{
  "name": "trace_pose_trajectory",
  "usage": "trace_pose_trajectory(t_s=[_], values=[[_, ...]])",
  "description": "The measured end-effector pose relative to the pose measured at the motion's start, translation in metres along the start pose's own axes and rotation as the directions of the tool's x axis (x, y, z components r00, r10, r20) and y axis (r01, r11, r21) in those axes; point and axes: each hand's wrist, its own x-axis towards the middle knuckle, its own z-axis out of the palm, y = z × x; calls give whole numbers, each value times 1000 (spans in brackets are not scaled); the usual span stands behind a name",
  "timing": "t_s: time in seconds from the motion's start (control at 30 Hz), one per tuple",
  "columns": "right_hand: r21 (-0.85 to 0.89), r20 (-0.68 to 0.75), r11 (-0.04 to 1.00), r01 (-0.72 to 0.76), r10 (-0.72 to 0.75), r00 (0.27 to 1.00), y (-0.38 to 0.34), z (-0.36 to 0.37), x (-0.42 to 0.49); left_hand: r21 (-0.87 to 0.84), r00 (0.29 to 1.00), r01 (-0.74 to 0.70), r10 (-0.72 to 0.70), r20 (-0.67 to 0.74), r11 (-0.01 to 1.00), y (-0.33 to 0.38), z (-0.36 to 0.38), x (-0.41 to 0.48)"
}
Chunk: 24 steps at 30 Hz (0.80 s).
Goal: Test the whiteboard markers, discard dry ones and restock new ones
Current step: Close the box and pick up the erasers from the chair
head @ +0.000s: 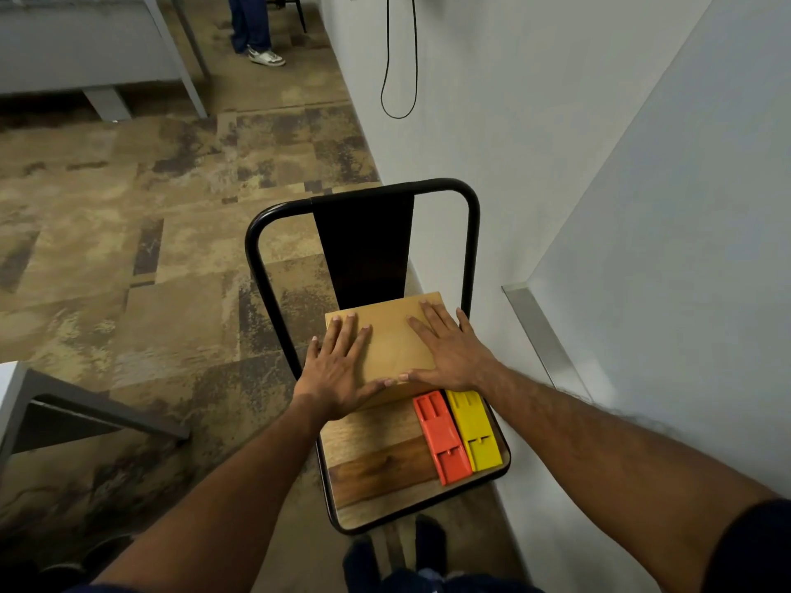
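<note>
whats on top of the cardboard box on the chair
Both hands lie flat on the closed cardboard box: left hand, right hand. Its contents are hidden.

box (387,336): matt brown cardboard | chair seat (376,455): smooth wood | chair frame (257,233): black metal | trays (458,434): glossy plastic

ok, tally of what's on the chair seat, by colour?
tan cardboard box: 1
orange flat plastic case: 1
yellow flat plastic case: 1
total: 3
</note>
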Motion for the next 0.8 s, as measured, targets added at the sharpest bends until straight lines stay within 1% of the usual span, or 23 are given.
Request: trace_pose_trajectory(t_s=[0.17,0.3,0.47,0.57,0.67,0.8], values=[[9,-15,1000,8,-8,1000,1,5,0,-23,1000,0,0,0,1000,0,2,-1],[9,-52,1000,8,-8,999,1,6,0,-23,1000,-1,0,-22,1000,0,2,0],[27,-150,999,26,-22,989,-4,6,-10,-28,993,-29,25,-115,999,6,2,-6],[95,-240,995,33,-9,971,-8,6,-20,-7,980,-32,30,-199,999,12,3,-13],[219,-347,975,35,44,937,-8,6,-36,-37,960,-44,32,-278,998,17,2,-20],[343,-477,938,37,140,868,0,13,-64,-64,932,-134,104,-348,989,25,6,-34]])
